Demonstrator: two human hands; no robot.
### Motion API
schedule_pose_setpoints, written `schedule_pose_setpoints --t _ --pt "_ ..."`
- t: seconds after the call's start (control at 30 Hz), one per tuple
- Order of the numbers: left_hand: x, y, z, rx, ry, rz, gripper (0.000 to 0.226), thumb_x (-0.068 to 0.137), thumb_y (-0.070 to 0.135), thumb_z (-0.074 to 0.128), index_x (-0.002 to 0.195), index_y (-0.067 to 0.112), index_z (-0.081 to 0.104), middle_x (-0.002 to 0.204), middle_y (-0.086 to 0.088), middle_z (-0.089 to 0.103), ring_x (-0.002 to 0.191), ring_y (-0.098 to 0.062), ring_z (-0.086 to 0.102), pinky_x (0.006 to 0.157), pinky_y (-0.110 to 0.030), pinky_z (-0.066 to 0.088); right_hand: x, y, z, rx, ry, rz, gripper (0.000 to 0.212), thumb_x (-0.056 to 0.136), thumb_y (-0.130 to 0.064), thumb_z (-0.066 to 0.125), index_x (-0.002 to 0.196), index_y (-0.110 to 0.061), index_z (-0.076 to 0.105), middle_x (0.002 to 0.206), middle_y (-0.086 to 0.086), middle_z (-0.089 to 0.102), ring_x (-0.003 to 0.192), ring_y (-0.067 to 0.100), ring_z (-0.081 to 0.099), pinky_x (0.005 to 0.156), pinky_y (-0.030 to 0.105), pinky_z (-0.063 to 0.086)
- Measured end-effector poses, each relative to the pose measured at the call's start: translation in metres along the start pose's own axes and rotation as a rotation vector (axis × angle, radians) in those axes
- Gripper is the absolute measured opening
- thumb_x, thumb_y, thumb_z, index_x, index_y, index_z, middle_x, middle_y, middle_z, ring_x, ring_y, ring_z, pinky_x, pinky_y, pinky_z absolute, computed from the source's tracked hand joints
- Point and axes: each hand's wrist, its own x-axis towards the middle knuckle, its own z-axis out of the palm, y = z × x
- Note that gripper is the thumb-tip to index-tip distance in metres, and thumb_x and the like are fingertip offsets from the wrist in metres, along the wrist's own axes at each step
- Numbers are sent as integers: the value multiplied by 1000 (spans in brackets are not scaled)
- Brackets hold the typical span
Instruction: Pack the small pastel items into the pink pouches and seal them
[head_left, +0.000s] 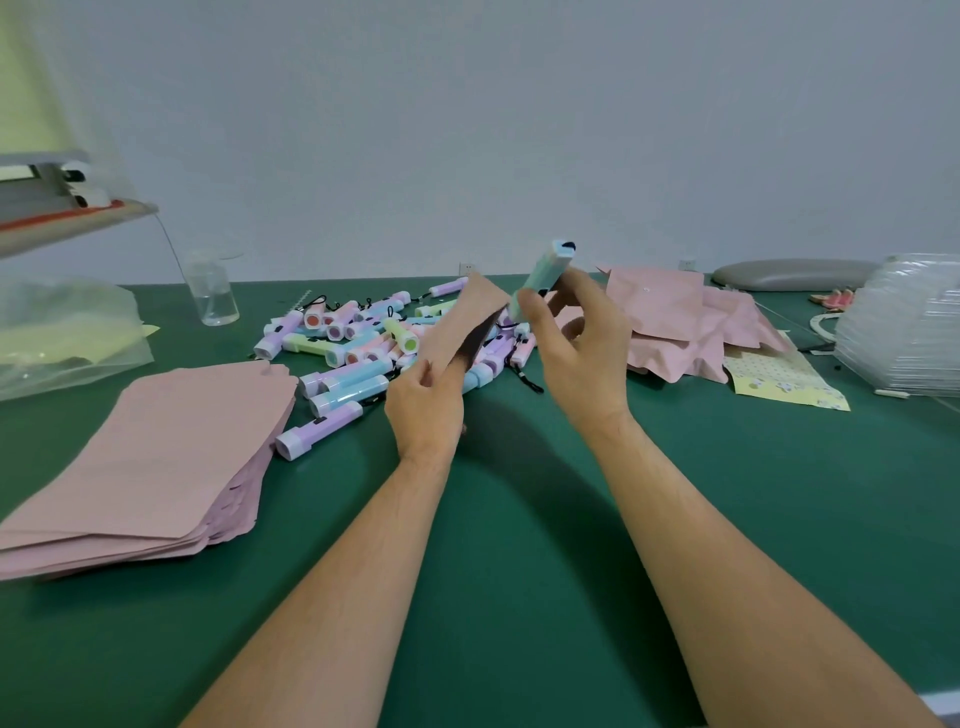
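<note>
Head view, the only one: your left hand (423, 410) pinches the pink pouch (460, 325) near its lower end, thumb on the near face and fingers behind, and holds it up off the green table (519, 545); held so, the mouth gapes as a dark slit turned toward your other hand, which I take to be the reason for the tilt; your right hand (576, 358) grips a mint-and-blue pastel item (543, 275), thumb and fingers curled round its lower half; the end with the dark cord points up and away, the other end sits right at the pouch mouth; whether that end is past the lip I cannot tell, as your thumb covers the spot; judgement: this is the insertion step, and sealing is not yet done for this pouch; the layout suits a two-handed rhythm; the pile of loose items (358, 343) lies just beyond both hands, near enough to pick from; the stack of flat pouches (150, 457) lies on your left, beside the hand that takes them; the heap of rumpled pink pouches (675, 322) lies on your right, probably the finished ones, though their seals are too small to check; also noted: a clear cup (213, 293) behind the stack, a yellow patterned pouch (784, 382) by the heap, and clear plastic stacked at the far right (904, 327).
</note>
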Motion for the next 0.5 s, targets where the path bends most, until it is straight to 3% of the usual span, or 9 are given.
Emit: schedule_pose_setpoints --t 0.07,0.2,0.27,0.37,0.43,0.5 --pt "3 -1 0 11 10 -29 31 91 32 71 81 4 61 75 -5 53 58 -25 42 40 -24 40 -3 -17 6 73 27 -51 16 97 -27 70 108 -15 69 84 -13 63 75 13 60 54 22 36" --pt "4 -1 -3 34 -3 -36 29 87 25 73 70 9 56 52 9 47 48 -21 41 40 -24 40 -15 -36 19 161 -57 -85 11 91 -16 74 100 -17 68 84 -9 69 73 14 68 49 24 44" --pt "3 -1 -5 54 -5 -16 38 90 29 67 69 1 53 56 1 47 52 -22 40 42 -27 41 -22 -35 22 135 -119 -132 14 86 -9 78 98 -10 72 84 -6 72 69 12 70 53 15 44" --pt "4 -2 -5 71 -5 -32 41 93 25 60 88 -16 60 71 -13 51 66 -23 41 57 -36 41 -28 -28 22 74 -212 -202 16 81 -8 81 95 -7 74 81 -6 71 67 9 69 60 7 41" --pt "5 0 -4 94 -6 -53 42 94 28 60 89 -14 62 75 -13 52 70 -24 41 62 -36 39 -28 -23 23 38 -245 -228 18 83 -13 83 99 -9 74 82 -14 68 66 4 67 60 4 40" --pt "5 3 -4 82 -6 -74 40 90 40 61 80 1 59 75 -11 47 70 -24 38 61 -36 39 -27 -17 24 21 -228 -212 21 85 -19 82 103 -10 73 86 -19 66 64 1 65 58 3 37"
